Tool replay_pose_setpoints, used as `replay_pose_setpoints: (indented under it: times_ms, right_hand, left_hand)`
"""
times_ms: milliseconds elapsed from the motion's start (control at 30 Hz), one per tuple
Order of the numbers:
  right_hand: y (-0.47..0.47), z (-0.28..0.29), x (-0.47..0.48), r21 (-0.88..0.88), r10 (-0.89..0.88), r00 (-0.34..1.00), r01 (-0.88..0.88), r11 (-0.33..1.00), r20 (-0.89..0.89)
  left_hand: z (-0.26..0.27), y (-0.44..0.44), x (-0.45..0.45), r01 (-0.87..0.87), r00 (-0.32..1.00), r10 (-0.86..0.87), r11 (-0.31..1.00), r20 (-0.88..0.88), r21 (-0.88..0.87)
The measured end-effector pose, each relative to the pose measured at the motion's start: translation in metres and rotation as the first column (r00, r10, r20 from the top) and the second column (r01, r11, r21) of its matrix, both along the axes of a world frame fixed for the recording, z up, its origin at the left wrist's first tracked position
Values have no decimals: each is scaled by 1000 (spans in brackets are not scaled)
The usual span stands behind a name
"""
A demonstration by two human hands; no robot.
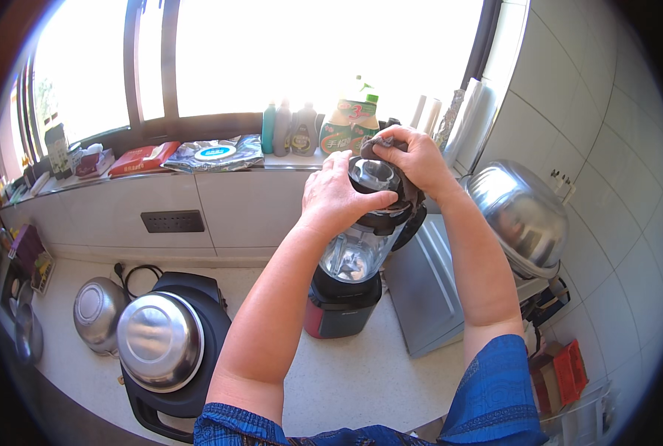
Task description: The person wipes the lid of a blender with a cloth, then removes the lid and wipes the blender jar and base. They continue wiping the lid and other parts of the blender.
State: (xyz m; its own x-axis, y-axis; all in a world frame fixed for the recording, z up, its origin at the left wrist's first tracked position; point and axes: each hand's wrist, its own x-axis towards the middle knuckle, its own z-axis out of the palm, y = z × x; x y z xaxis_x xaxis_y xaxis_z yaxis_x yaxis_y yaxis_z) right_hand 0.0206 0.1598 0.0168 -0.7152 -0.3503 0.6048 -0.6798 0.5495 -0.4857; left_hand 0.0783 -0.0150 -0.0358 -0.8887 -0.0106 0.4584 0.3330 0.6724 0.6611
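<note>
A blender with a clear jar (349,256) stands upright on its black and red motor base (343,309), in the middle of the countertop. My left hand (345,195) rests on the blender's lid (373,174), its thumb stretched across the front of the rim. A dark grey cloth (384,146) is pinched in my right hand (412,159) at the back right of the lid, and part of it hangs down beside the lid, above the jar's black handle (411,227).
Left of the blender, an upturned steel bowl (156,341) sits on a black appliance (170,401), beside a steel colander (98,315). A grey metal box (425,284) and a large steel bowl (518,214) are at the right. Bottles (304,131) and packets (143,158) line the windowsill.
</note>
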Motion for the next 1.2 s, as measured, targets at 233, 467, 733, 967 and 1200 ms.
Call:
replay_pose_setpoints:
  times_ms: [233,467,733,967,1200]
  right_hand:
    - [1,4,5,-2,-54,998,54,999,-37]
    - [-4,7,6,39,-5,998,8,999,-68]
    - [-13,13,16,102,-10,998,16,995,-59]
    - [-19,16,20,70,33,999,-31,997,-19]
    - [-18,13,17,43,30,999,-29,999,-16]
  left_hand:
    - [0,0,-1,20,1000,-20,1000,17,1]
    - [4,1,2,14,999,-14,1000,39,-9]
    - [7,0,5,31,998,-31,999,57,-7]
    - [5,2,4,8,1000,-8,1000,20,-14]
    - [1,2,1,-2,1000,2,1000,-11,-1]
